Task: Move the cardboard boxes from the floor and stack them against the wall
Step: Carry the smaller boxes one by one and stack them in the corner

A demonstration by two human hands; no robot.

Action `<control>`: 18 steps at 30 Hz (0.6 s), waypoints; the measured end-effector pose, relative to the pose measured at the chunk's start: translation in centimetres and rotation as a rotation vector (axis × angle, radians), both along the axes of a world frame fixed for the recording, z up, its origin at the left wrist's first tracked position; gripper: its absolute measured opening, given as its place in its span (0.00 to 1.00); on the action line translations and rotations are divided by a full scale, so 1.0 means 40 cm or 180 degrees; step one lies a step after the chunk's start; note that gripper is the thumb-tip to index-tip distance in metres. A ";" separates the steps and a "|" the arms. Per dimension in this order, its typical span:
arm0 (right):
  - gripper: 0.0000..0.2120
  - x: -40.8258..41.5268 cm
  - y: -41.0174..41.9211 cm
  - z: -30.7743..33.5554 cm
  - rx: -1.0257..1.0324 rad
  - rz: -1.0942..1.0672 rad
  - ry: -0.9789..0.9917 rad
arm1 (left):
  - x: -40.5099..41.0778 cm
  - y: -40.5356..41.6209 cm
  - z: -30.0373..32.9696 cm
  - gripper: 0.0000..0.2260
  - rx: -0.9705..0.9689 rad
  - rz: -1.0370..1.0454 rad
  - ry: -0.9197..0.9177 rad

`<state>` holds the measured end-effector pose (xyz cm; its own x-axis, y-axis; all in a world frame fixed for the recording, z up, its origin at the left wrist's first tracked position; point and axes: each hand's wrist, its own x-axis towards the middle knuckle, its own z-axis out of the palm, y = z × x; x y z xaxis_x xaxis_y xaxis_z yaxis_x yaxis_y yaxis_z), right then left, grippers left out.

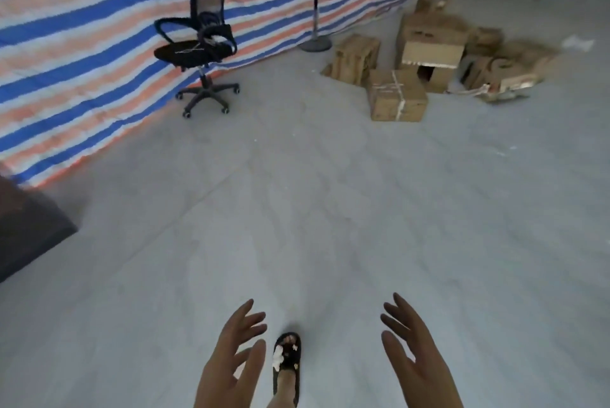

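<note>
Head view is showing the striped tarp wall (82,54) standing behind the cardboard boxes (425,64), which are sitting in a loose heap on the floor (330,209) beside the office chair (201,44). Well apart from them, the left hand (231,361) and right hand (419,361) are hanging with fingers spread, grasping nothing, flanking a sandaled foot (287,361).

A pale grey floor (330,209) fills the frame. At upper right, cardboard boxes (397,94) sit clustered on it. A black office chair (198,48) and fan base (315,43) stand at upper centre.
</note>
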<state>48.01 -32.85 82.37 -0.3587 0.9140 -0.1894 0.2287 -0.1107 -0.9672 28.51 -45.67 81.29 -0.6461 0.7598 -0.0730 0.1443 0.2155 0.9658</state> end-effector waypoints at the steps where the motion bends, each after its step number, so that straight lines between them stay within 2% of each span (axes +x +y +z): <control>1: 0.37 -0.031 0.043 0.000 0.0016 -0.0128 0.0050 | -0.044 0.058 0.005 0.24 0.0056 -0.0108 0.0012; 6: 0.37 -0.197 0.249 0.018 0.0149 -0.0535 0.0135 | -0.247 0.325 0.052 0.23 0.0106 -0.0405 0.0167; 13: 0.37 -0.276 0.458 0.003 -0.0051 -0.0960 -0.0004 | -0.349 0.615 0.021 0.22 -0.0095 -0.0912 0.0061; 15: 0.34 -0.288 0.535 -0.004 -0.0075 -0.1072 0.0029 | -0.369 0.702 0.004 0.23 -0.0139 -0.0990 0.0056; 18: 0.26 -0.302 0.679 -0.017 -0.0133 -0.1076 0.0057 | -0.388 0.856 -0.014 0.24 -0.0180 -0.1009 0.0029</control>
